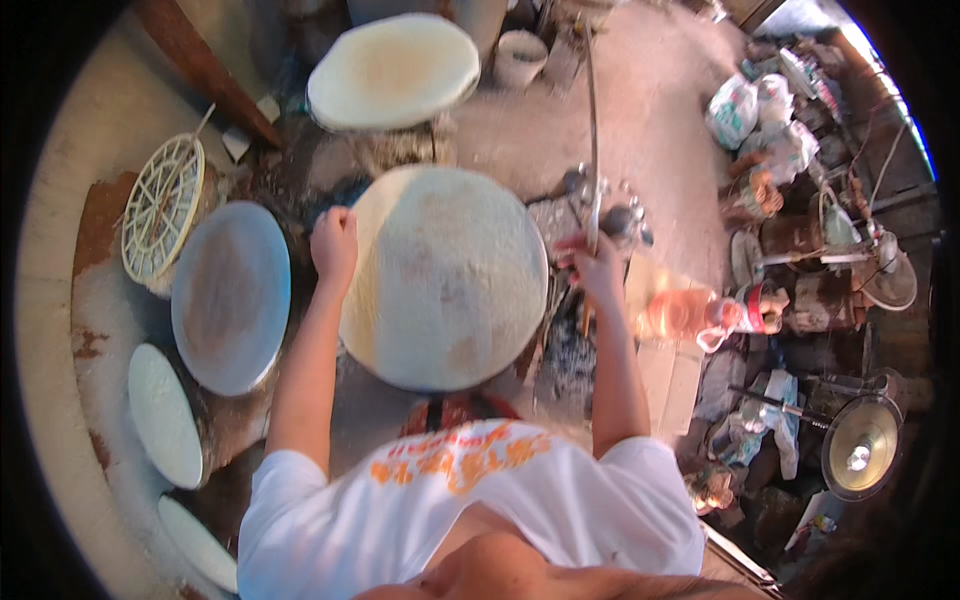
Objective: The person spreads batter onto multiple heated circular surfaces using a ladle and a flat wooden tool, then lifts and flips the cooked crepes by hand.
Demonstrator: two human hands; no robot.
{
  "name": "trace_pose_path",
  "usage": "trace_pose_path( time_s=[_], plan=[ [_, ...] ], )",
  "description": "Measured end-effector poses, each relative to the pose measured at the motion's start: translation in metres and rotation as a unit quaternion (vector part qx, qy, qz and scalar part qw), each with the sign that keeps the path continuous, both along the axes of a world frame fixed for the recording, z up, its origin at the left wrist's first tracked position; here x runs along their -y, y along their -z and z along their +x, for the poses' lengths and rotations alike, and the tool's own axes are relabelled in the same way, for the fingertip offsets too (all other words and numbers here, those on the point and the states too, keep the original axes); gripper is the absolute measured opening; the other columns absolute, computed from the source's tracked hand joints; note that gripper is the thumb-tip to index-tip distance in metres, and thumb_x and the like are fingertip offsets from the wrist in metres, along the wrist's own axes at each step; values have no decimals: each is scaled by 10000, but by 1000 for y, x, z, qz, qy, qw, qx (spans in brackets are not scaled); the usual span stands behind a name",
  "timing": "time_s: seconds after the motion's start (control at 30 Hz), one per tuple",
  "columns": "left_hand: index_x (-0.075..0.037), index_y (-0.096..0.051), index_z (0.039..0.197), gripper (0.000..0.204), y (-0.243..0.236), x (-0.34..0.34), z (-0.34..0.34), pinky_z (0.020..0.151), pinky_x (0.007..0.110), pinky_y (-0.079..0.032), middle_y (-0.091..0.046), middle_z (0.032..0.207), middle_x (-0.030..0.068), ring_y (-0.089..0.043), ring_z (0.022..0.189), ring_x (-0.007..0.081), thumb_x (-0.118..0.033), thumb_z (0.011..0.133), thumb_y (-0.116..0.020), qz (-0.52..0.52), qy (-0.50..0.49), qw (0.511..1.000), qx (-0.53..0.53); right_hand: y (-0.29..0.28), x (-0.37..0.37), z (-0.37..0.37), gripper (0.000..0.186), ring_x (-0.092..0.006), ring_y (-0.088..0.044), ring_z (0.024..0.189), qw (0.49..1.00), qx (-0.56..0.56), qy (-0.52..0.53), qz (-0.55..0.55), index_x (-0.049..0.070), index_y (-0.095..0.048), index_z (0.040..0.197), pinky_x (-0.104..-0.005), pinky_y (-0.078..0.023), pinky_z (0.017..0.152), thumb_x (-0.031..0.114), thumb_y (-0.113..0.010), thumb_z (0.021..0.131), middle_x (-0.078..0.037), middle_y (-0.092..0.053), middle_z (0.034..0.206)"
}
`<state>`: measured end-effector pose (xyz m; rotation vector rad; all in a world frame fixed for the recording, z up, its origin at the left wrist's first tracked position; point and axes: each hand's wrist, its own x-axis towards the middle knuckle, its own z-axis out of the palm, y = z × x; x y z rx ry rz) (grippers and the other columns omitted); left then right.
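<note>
In front of me is a large round pale disc [460, 280] with a greyish, mottled surface. It looks like a griddle or a drumhead; I cannot tell which. My left hand [334, 243] is closed in a fist at its upper left rim, and whatever the fingers may hold is hidden. Right of the disc, my right hand [595, 266] grips a long thin rod [594, 120] that points away from me. Beside that hand lie several small rounded metal pieces [622, 218], possibly ladles or bowls.
Another pale disc [395, 72] lies beyond. At left stand a grey-brown disc [232, 300], a white disc [165, 415] and a round slatted rack [163, 208]. A clear plastic bottle of reddish liquid [680, 315] rests at right, near plastic bags [735, 110] and a pan lid [862, 447].
</note>
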<state>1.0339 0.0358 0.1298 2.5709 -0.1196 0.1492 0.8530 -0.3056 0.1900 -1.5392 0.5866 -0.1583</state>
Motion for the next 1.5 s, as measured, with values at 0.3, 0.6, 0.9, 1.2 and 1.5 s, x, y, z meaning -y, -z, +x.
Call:
trace_pose_path(
  time_s=[0.3, 0.6, 0.9, 1.2, 1.5],
  plan=[
    [3, -541, 888, 78, -89, 21, -93, 704, 363, -475, -567, 861, 143, -560, 812, 308, -50, 874, -597, -67, 65, 969, 228, 52, 1, 33, 232, -127, -568, 722, 986, 95, -20, -138, 47, -572, 850, -317, -458, 626, 82, -746, 701, -35, -570, 697],
    [18, -526, 887, 55, -132, -12, -195, 707, 337, -463, -562, 897, 130, -547, 821, 258, 13, 875, -579, -192, 113, 944, 242, -76, -9, 17, 217, -69, -515, 514, 984, 69, -155, -59, 36, -532, 830, -190, -405, 435, -24, -715, 731, -18, -566, 720],
    [14, -579, 916, 177, -194, -59, -144, 699, 256, -443, -572, 794, 25, -519, 740, 103, -163, 918, -584, -278, 105, 948, 113, -185, -47, -1, 276, -55, -457, 456, 960, 122, -125, -218, 75, -470, 728, -203, -368, 402, 6, -738, 728, -26, -577, 654],
    [-3, -604, 884, 125, -283, -74, 76, 673, 302, -470, -591, 839, 94, -578, 720, 216, -126, 865, -623, -161, 188, 902, 353, -169, -69, 214, 166, -151, -628, 578, 948, 261, -64, -169, 27, -506, 820, -245, -475, 439, -13, -660, 773, -81, -618, 752],
    [-96, -652, 770, 58, -131, -29, 192, 702, 405, -466, -547, 793, 88, -553, 803, 297, -142, 762, -687, 7, 94, 921, 378, -44, -29, 337, 107, -204, -646, 801, 970, 171, -27, -171, -7, -649, 885, -311, -510, 660, 23, -663, 783, -123, -686, 917]
  ],
)
